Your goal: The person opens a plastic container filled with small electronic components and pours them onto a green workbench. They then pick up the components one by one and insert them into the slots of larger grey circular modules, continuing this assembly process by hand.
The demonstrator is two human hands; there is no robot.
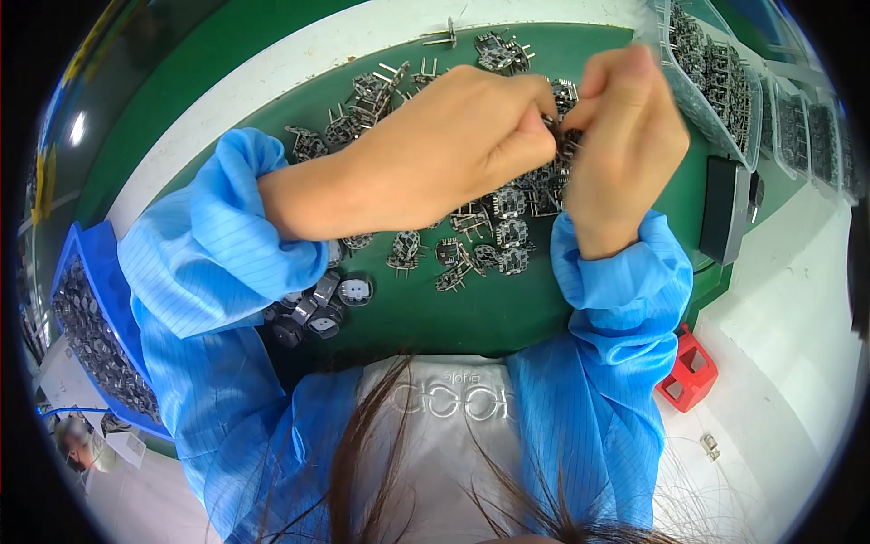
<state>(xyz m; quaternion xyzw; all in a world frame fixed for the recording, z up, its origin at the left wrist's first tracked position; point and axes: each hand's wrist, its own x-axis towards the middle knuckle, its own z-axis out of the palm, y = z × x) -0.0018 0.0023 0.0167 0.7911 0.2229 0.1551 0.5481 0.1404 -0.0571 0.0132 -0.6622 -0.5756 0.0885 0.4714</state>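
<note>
Loose strands of hair (381, 453) hang nearest the lens, over your white front panel (444, 426) and blue sleeves (208, 272); beyond them lies the green mat (489, 317), the largest thing in view, edged by a white rim (299, 63). At your left a blue bin (91, 272) holds dark parts; at the upper right clear trays (725, 82) carry rows of the same dark parts. A flat black box (725, 208) lies just beside the trays; a small red block (689, 367) sits below it on the white surface. Grey pinned parts (471, 245) are scattered across the mat under your hands, with a few round black caps (317, 308) near your left sleeve. Your left hand (444, 154) is curled, fingertips pinching a small part (560, 122); your right hand (625, 136) closes on the same part from the other side, fingers folded. The part is held above the pile, between both hands; which way its long axis points you cannot tell, since fingers cover most of it.
</note>
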